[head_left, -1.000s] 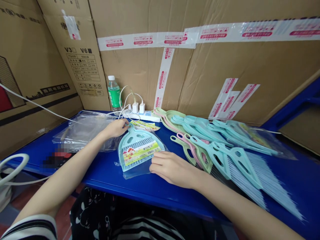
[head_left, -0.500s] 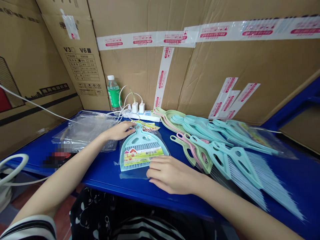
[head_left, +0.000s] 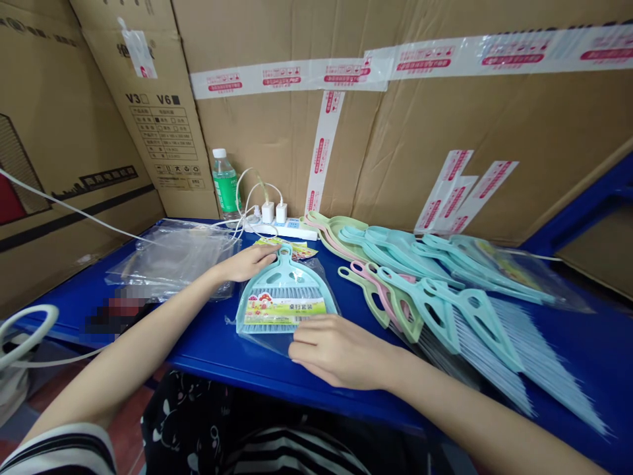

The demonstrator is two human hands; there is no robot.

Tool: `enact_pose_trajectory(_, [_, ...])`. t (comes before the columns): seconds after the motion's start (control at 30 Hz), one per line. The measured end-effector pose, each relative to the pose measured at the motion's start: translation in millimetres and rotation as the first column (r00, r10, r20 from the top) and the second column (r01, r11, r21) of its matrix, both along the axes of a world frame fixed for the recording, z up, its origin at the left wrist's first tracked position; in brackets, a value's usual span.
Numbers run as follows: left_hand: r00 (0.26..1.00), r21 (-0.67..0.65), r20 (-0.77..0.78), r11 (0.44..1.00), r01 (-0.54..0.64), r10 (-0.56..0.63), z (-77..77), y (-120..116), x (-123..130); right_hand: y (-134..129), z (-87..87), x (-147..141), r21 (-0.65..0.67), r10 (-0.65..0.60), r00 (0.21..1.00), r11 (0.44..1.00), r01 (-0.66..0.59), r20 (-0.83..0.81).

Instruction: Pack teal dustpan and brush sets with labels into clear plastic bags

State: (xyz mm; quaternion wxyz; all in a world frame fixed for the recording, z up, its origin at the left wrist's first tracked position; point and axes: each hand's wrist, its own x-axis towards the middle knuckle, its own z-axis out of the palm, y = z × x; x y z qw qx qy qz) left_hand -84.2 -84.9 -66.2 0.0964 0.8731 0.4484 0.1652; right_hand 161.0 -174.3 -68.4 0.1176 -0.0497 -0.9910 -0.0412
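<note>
A light-blue dustpan (head_left: pixel 285 276) lies in front of me with a grey-bristled brush (head_left: pixel 291 291) nested in it. A printed label card (head_left: pixel 284 309) with mushrooms covers part of the bristles. The set lies in a clear plastic bag (head_left: pixel 271 341). My left hand (head_left: pixel 247 262) is at the handle's left side, fingers together and bent, tips touching near the handle; whatever they pinch is hidden. At the bag's lower right corner, my right hand (head_left: pixel 336 349) has its fingers curled closed on the plastic.
Loose dustpans (head_left: pixel 395 249) in blue, green and pink lie at the back right, with several brushes (head_left: pixel 469 323) before them. Clear bags (head_left: pixel 173 260) are stacked on the left. A power strip (head_left: pixel 291 228), chargers with cables and a bottle (head_left: pixel 226 191) stand against the cardboard.
The dustpan's handle has swung slightly right, away from my left fingertips, so the set lies straighter. More of the label shows. My right hand stays at the lower right corner.
</note>
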Motion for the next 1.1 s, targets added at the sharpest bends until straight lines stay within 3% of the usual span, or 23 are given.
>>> enact_pose_trajectory(0.17, [1.0,0.016,-0.016,1.0,-0.02,0.02,-4.1,2.2,4.2,-4.0,-0.7,-1.1,-0.009,-0.015,1.0,1.0,0.016,0.021])
enact_pose_trajectory(0.37, [0.998,0.038,-0.042,0.998,-0.044,0.046,-3.1,-0.7,5.8,-6.9,9.5,3.2,-0.156,-0.168,0.978,0.97,0.187,0.127])
enact_pose_trajectory(0.47, [0.998,0.054,-0.051,0.998,-0.024,0.027,-1.4,-2.7,6.6,-6.3,13.0,5.0,-0.162,-0.188,0.968,0.963,0.215,0.167])
enact_pose_trajectory(0.6, [0.999,0.051,-0.036,0.999,0.018,-0.016,1.7,-5.5,8.3,-5.6,12.2,5.4,-0.126,-0.177,0.964,0.971,0.204,0.197])
enact_pose_trajectory(1.1, [0.994,0.054,-0.065,0.995,-0.085,0.088,-0.4,-7.2,17.4,-9.6,3.8,-1.0,0.031,-0.107,0.967,0.994,0.103,0.231])
